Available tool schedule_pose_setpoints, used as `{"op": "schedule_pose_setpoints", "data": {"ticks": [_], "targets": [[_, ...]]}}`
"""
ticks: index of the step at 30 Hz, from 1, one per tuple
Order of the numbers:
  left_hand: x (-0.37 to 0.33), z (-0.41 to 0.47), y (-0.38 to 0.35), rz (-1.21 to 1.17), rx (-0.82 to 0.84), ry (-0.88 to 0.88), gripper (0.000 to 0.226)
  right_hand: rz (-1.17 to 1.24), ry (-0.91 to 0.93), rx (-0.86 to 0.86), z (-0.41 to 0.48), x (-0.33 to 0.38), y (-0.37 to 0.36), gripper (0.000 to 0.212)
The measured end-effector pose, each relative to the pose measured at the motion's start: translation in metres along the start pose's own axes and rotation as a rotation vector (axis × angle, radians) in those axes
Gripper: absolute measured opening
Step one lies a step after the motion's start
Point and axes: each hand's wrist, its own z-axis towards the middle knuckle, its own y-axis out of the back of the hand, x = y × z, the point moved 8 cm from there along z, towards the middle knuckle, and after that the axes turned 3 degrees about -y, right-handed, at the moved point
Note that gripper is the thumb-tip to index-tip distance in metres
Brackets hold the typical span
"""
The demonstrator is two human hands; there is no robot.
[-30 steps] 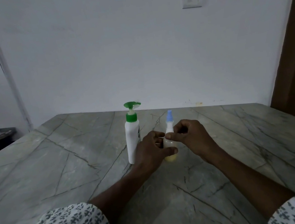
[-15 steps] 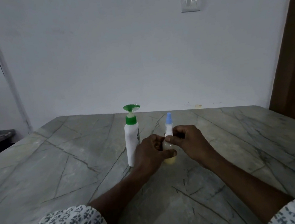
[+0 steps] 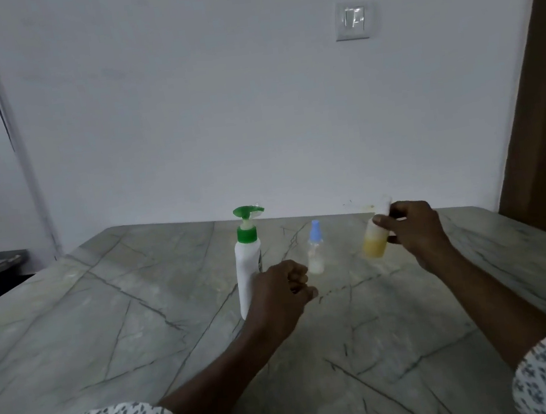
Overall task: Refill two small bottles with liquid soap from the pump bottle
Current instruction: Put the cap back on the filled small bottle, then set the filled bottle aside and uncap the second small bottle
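Grey-green veined stone forms the worktop (image 3: 90, 325), which fills the lower half of the frame. Its far edge meets the white wall at mid-height, its left edge slants down toward a dark side shelf (image 3: 0, 262) at the far left, and its right edge runs down beside a brown door (image 3: 545, 139). Wide bare stretches lie left of the bottles and in the foreground between the two forearms. The pump bottle (image 3: 249, 271), white with a green collar and pump head, stands upright at centre. Just to its right, and apart from it, stands a small bottle with a blue cap (image 3: 315, 253). The left hand (image 3: 283, 291) sits in front of the pump bottle's lower part with fingers curled in and nothing visible in them. The right hand (image 3: 412, 231), well over at centre right, pinches the second small bottle (image 3: 376, 240), part-filled with yellow liquid, near its neck. That bottle is tilted with its pale top leaning right and is blurred, so whether its base clears the stone is hard to tell. Half a second ago both hands were closed round this yellow bottle right in front of the blue-capped one. Now the left hand has let go, the right has carried the bottle off to the right, and the blue-capped bottle shows in full.
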Motion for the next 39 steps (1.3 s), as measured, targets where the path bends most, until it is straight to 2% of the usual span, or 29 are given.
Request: {"op": "schedule_pose_setpoints", "data": {"ticks": [7, 16, 19, 21, 23, 25, 27, 29, 34, 39], "targets": [[0.002, 0.0, -0.002, 0.029, 0.007, -0.015, 0.031, -0.162, -0.053, 0.019, 0.012, -0.041, -0.015, 0.03], [0.001, 0.0, -0.004, 0.086, 0.018, -0.023, 0.032, -0.253, -0.005, -0.001, 0.014, -0.043, -0.018, 0.031], [0.001, -0.001, -0.005, 0.093, 0.025, -0.02, 0.033, -0.27, -0.036, 0.005, 0.008, -0.04, -0.018, 0.049], [0.001, -0.001, -0.004, 0.086, 0.021, -0.023, 0.032, -0.32, 0.094, -0.145, 0.0, -0.021, -0.008, 0.061], [0.0, 0.0, -0.004, 0.095, 0.023, -0.031, 0.032, -0.243, 0.323, -0.267, -0.018, 0.013, -0.007, 0.045], [0.0, 0.0, -0.005, 0.107, 0.029, -0.033, 0.032, -0.173, 0.357, -0.128, -0.027, 0.032, -0.032, 0.033], [0.001, 0.0, -0.005, 0.106, 0.03, -0.029, 0.033, -0.276, 0.219, 0.143, -0.028, 0.024, -0.077, 0.043], [0.0, 0.0, -0.005, 0.118, 0.022, -0.027, 0.034, -0.42, 0.142, 0.295, -0.029, 0.008, -0.11, 0.054], [0.003, 0.002, -0.003, 0.124, 0.008, -0.016, 0.034, -0.458, 0.118, 0.337, -0.024, -0.007, -0.138, 0.035], [0.004, 0.003, -0.001, 0.096, -0.032, 0.003, 0.044, -0.306, 0.132, 0.352, -0.038, 0.013, -0.124, 0.029]]}}
